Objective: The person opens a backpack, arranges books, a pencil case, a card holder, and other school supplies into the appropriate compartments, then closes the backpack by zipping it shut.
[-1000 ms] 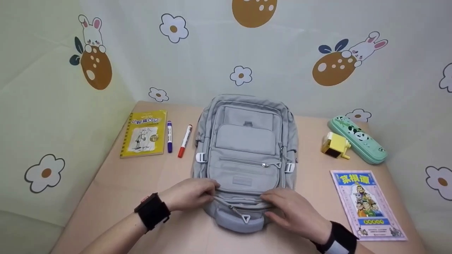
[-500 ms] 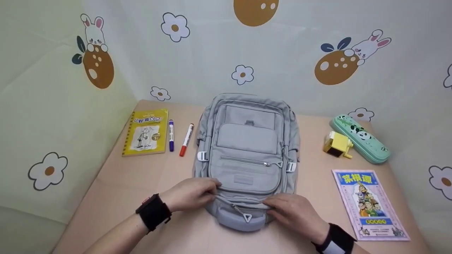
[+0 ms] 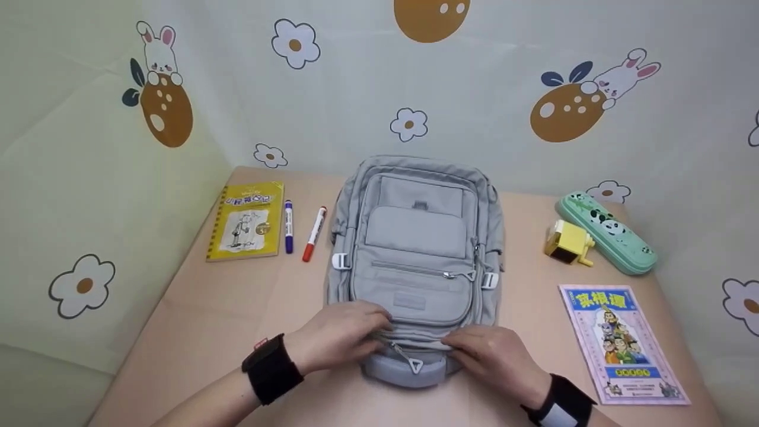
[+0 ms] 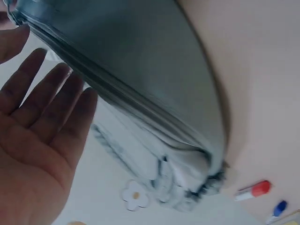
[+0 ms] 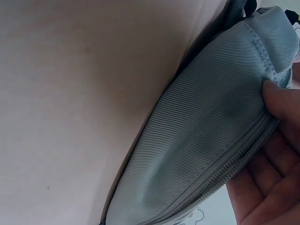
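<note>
A grey backpack [image 3: 415, 231] lies front side up, its carry handle [image 3: 409, 372] toward me. My left hand [image 3: 344, 335] is over the zipped top edge, close to the triangular zipper pull [image 3: 415, 365]. In the left wrist view its fingers [image 4: 70, 110] are fairly straight along the zipper edge, and the thumb tip [image 4: 16, 42] is right by the zipper's end. My right hand [image 3: 495, 359] pinches the bag's top edge on the right. In the right wrist view its thumb [image 5: 281, 98] presses the fabric, with the other fingers behind the zipper [image 5: 206, 187].
Left of the bag lie a yellow spiral notebook [image 3: 246, 222], a purple marker [image 3: 289, 225] and a red-capped marker [image 3: 314, 233]. On the right are a yellow pencil sharpener [image 3: 569, 242], a green panda pencil case [image 3: 608, 231] and a comic-covered book [image 3: 622, 344]. A patterned curtain [image 3: 356, 107] stands behind the table.
My left hand has moved right along the bag's top edge, from its left corner to beside the zipper pull. My right hand keeps its hold, slightly lower than a second ago.
</note>
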Demonstrator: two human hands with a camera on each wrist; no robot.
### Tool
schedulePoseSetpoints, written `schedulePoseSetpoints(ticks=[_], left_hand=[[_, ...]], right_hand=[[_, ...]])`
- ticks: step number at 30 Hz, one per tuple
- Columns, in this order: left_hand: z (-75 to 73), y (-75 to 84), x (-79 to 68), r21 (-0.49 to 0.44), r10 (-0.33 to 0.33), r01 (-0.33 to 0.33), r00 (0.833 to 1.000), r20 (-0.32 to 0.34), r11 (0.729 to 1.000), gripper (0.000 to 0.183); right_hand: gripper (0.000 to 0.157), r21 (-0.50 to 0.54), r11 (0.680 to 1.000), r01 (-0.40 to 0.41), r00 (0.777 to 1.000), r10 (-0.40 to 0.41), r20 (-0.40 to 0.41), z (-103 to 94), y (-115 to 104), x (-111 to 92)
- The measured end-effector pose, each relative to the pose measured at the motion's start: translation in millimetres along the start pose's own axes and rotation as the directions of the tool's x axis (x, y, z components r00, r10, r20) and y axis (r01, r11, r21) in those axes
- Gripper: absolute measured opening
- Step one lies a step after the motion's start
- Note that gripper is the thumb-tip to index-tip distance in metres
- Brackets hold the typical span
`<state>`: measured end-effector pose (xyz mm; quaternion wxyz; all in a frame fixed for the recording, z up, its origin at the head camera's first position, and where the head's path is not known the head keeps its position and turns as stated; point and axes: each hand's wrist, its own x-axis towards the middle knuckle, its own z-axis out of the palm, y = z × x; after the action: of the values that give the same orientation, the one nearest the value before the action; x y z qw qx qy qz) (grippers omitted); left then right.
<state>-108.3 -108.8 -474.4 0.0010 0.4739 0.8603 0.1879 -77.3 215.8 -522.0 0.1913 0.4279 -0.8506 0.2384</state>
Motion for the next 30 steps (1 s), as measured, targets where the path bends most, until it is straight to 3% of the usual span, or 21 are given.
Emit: schedulePoseSetpoints(ticks=[2, 6, 12, 14, 16, 21, 25, 30], left_hand=[[3.7, 7.0, 5.3, 0.060, 0.088, -0.085, 0.995, -0.042, 0.995, 0.026], [12.9, 15.4, 13.0, 0.198, 0.234, -0.215, 0.969, -0.075, 0.956, 0.024], [19.4, 17.6, 15.7, 0.344, 0.313, -0.265, 0.946, -0.089, 0.901, 0.011], [19.8, 17.9, 15.6, 0.367, 0.308, -0.253, 0.946, -0.099, 0.895, 0.005], [20.4, 17.8, 15.0, 0.348, 0.294, -0.237, 0.948, -0.123, 0.907, 0.004], [21.7, 15.0, 10.2, 0.178, 0.238, -0.206, 0.953, -0.186, 0.962, 0.021], [19.2, 12.8, 3.9, 0.060, 0.177, -0.170, 0.972, -0.157, 0.984, 0.038], [18.6, 12.2, -3.4, -0.007, 0.049, -0.051, 0.989, -0.140, 0.999, 0.037]], right_hand=[[0.034, 0.000, 1.000, -0.005, 1.000, 0.005, -0.002, 0.5, -0.4, 0.3], [0.033, 0.007, 1.000, -0.021, 1.000, 0.021, 0.000, 0.9, -1.8, 1.0], [0.032, 0.008, 1.000, -0.026, 1.000, 0.026, 0.002, 1.3, -2.5, 2.0], [0.032, 0.007, 1.000, -0.020, 1.000, 0.020, -0.004, 1.4, -2.2, 2.1], [0.033, 0.021, 1.000, -0.019, 1.000, 0.019, -0.008, 1.0, -2.0, 1.7], [0.034, 0.066, 0.997, -0.042, 0.999, 0.042, -0.002, -0.3, -2.3, 0.9], [0.033, 0.077, 0.996, -0.048, 0.999, 0.048, -0.001, 0.0, -2.6, 1.1], [0.031, 0.081, 0.994, -0.068, 0.998, 0.067, 0.011, 0.5, -1.7, -0.5]])
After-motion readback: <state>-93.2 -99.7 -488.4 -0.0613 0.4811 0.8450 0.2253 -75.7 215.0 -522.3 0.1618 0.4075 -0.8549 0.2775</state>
